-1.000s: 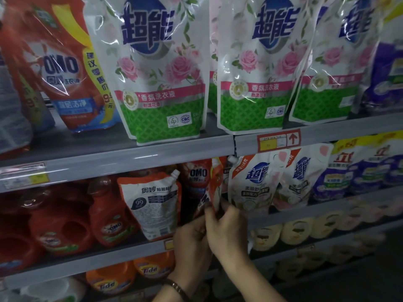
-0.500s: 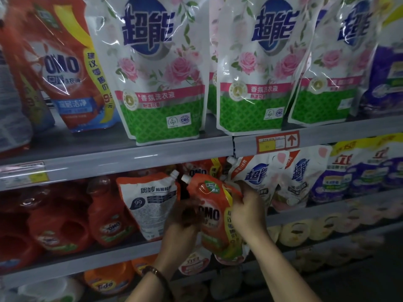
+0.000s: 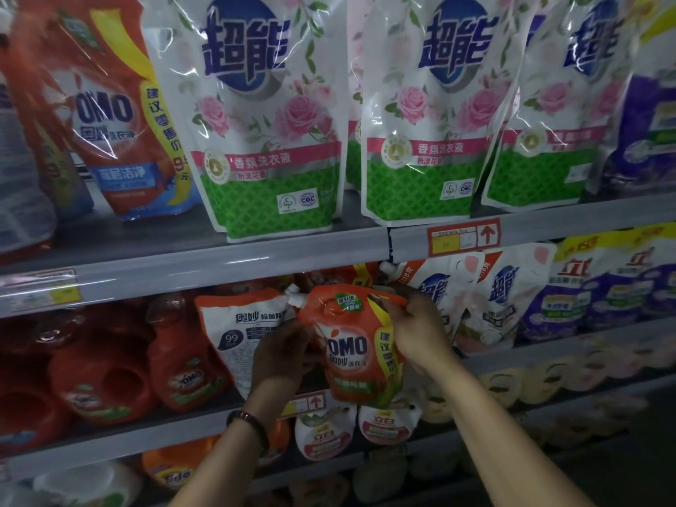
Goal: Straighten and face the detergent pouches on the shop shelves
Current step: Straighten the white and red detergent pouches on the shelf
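Item: orange OMO pouch (image 3: 349, 351), upright, I note; left hand (image 3: 281, 354) grips its left edge, right hand (image 3: 413, 334) pinches top-right corner; shelf (image 3: 164, 433) just beyond.

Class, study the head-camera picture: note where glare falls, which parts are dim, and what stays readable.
Head view: white glare streaks cross the glossy rose pouches on the top shelf. Head view: the lower shelves at the right sink into dim, soft shadow. Head view: the OMO pouch is sharp enough to read, and the left hand is darker than the right hand.
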